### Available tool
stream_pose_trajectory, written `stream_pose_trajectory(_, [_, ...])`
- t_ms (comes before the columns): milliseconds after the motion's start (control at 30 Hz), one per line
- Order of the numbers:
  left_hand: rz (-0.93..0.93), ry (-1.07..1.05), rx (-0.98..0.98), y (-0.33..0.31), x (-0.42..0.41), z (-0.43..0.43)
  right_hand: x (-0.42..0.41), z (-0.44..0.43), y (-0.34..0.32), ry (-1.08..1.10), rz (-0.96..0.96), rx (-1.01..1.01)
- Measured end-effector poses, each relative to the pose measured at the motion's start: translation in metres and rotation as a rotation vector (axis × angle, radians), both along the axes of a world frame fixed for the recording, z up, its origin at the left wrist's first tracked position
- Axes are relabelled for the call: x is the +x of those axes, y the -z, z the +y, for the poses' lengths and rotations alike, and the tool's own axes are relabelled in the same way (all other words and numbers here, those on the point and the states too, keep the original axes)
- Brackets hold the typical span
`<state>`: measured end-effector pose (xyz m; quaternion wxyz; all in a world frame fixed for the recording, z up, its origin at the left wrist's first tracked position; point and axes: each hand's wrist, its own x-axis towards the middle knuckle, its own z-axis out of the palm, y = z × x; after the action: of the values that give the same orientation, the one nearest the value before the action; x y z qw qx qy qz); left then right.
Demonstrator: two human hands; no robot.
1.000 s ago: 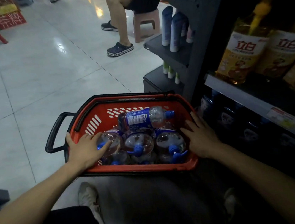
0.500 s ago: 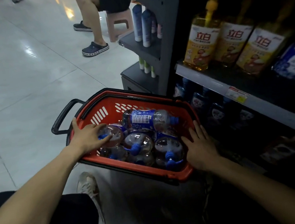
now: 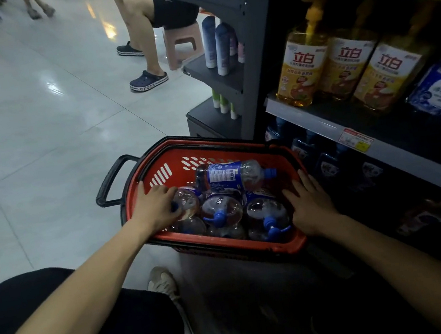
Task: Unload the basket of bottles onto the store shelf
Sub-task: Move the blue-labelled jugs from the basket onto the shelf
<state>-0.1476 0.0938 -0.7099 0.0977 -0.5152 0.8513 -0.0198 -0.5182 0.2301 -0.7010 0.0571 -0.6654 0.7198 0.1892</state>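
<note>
Red basket (image 3: 176, 157) lies between the hands: left hand (image 3: 156, 208) curls round its leftmost bottle (image 3: 190, 201), right hand (image 3: 311, 205) rests flat-fingered on the right rim

Both my hands at the red basket (image 3: 169, 164), just beside the store shelf (image 3: 319, 122).
My left hand (image 3: 155, 208) curls over the leftmost bottle (image 3: 189, 201); my right hand (image 3: 312, 207) lies straight-fingered on the right rim. A blue-labelled bottle (image 3: 235, 174) lies sideways on top of the others.

Yellow bottles (image 3: 303, 73) read 立白; clog (image 3: 148, 80) (navy) reads crocs.
</note>
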Motion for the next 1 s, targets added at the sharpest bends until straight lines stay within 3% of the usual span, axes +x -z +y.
stream_pose_trajectory(400, [0.113,0.298,-0.047,-0.02,-0.121,-0.007,0.01,0.008,-0.025,-0.106,-0.227,-0.007])
stream_pose_trajectory(667, [0.067,0.306,0.027,-0.003,-0.169,-0.034,0.014,0.011,-0.067,-0.202,-0.228,0.007])
stream_pose_trajectory(833, [0.123,0.276,0.046,0.009,-0.18,-0.045,0.007,0.008,-0.064,-0.109,-0.315,-0.026])
stream_pose_trajectory(1000, [0.231,0.268,0.02,0.007,-0.185,-0.04,0.002,0.007,-0.057,-0.084,-0.273,-0.016])
